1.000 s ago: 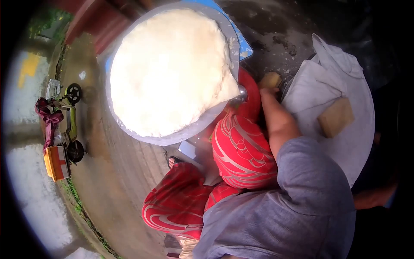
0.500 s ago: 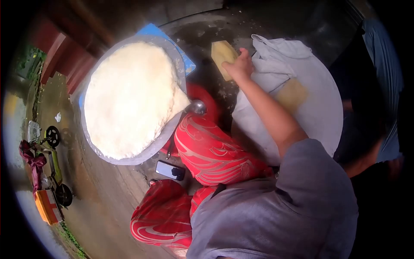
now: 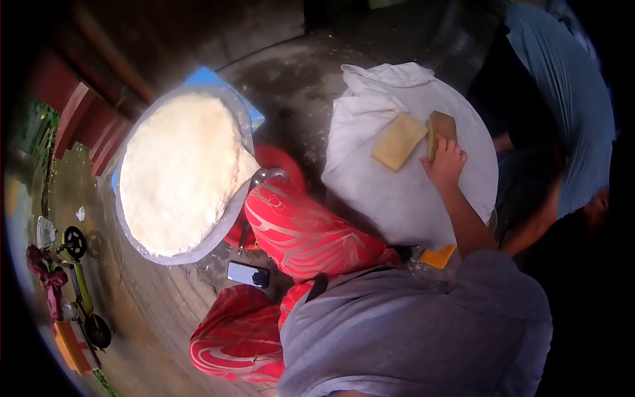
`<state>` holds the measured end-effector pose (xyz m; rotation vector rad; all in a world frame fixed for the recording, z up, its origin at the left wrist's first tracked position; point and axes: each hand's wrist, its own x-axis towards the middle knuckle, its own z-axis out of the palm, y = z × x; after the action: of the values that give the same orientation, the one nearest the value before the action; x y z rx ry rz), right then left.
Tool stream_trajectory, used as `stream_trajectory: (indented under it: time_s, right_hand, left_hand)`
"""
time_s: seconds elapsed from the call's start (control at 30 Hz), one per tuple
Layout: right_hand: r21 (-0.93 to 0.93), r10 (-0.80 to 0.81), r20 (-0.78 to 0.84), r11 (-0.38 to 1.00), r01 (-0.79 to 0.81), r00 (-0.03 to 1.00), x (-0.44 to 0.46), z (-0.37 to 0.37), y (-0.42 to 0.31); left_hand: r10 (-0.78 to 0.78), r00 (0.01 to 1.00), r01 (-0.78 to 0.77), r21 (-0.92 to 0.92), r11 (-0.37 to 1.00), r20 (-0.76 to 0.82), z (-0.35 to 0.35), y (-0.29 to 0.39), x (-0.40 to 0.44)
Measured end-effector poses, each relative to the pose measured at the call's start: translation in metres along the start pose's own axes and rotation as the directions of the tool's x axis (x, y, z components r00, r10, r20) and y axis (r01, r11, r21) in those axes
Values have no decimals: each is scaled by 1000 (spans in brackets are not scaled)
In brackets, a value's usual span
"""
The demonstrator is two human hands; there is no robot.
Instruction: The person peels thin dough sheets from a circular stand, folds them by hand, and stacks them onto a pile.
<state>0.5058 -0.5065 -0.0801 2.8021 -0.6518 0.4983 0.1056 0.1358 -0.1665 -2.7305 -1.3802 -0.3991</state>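
Observation:
My right hand (image 3: 446, 165) is closed around the near end of a tan slab (image 3: 443, 124), over the white cloth (image 3: 397, 205). The held slab looks tilted, showing a brownish face and a paler edge. Just left of it, a second tan rectangular slab (image 3: 399, 141) lies flat on the cloth. What the slabs are made of I cannot tell. The cloth covers a broad round surface and is bunched at its far left side. My left hand is out of view.
A wide round sheet of pale dough (image 3: 182, 172) lies on a round tray left of my knee, above a blue board (image 3: 225, 92). Nearby are a metal ladle (image 3: 270, 175), a phone (image 3: 248, 274) and a yellow flat piece (image 3: 437, 256). Another person's blue sleeve (image 3: 562, 86) is at right.
My right hand has carried the held slab rightward, from beyond the cloth's left edge to above its middle. The view has shifted, and the yellow flat piece by my arm now shows.

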Motion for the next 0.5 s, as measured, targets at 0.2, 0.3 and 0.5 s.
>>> stream_trajectory:
  time_s: [0.2, 0.3, 0.5]
  right_hand:
    - [360, -152, -453, 870, 336, 878, 35, -50, -75]
    - [783, -370, -271, 452, 427, 889, 29, -80, -147]
    - [959, -826, -105, 63, 276, 554, -9, -114, -276]
  left_hand:
    - [-109, 963, 136, 95, 986, -247, -54, -158, -43]
    - [-270, 915, 225, -177, 958, -298, -92, -61, -20]
    - [-168, 960, 69, -390, 918, -225, -128, 68, 35]
